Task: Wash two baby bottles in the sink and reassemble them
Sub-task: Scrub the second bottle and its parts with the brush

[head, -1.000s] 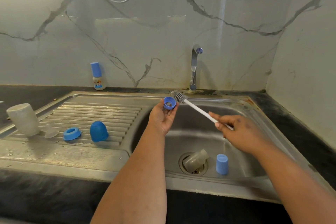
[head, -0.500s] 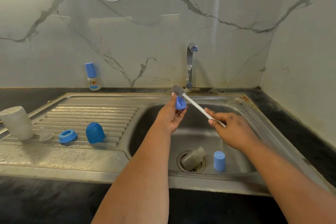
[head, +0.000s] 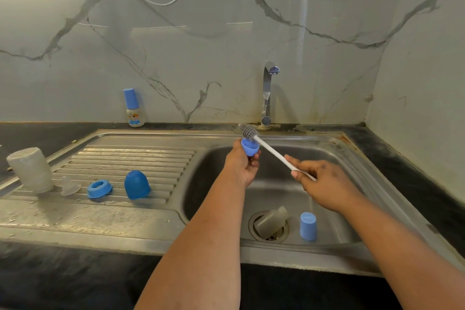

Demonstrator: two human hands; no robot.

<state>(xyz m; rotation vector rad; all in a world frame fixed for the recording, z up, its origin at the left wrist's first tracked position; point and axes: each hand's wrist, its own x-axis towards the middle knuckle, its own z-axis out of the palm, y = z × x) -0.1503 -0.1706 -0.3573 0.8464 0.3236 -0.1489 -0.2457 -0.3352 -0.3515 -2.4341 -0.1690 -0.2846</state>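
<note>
While the left hand (head: 241,166) pinched a small blue bottle ring (head: 249,147) above the sink (head: 357,158), the right hand (head: 324,184) gripped a white-handled brush (head: 274,152), its bristles just behind the ring; a clear bottle (head: 271,220) lay over the drain beside a blue cap (head: 308,226).

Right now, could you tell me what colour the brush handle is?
White, on the brush handle; head view.

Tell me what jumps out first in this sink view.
The two hands over the basin: the left hand holds a small blue ring, and the right hand holds a white bottle brush whose bristles sit just above it. Below, a clear bottle lies tilted on the drain beside an upturned blue cap.
</note>
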